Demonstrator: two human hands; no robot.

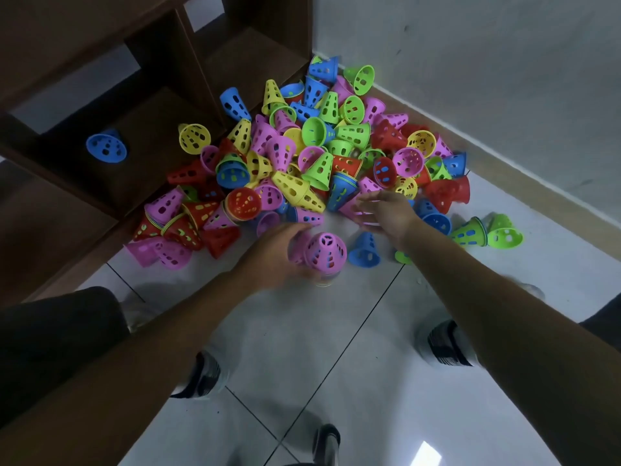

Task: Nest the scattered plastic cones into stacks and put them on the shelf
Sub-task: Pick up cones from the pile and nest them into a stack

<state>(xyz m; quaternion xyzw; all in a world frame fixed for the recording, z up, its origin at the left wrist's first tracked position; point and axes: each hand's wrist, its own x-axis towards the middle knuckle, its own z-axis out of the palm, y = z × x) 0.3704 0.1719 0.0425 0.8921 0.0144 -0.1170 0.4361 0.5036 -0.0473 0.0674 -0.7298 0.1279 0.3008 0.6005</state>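
Gripping the stack (pixel 325 255) in my left hand (pixel 279 250), I reach my spread right hand (pixel 386 210) toward the 12 o'clock pile (pixel 302 156); seat each cone squarely.

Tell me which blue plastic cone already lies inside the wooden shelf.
The blue perforated plastic cone alone in the brown wooden shelf compartment at far left, opening towards the camera. Every other blue cone lies in the floor pile.
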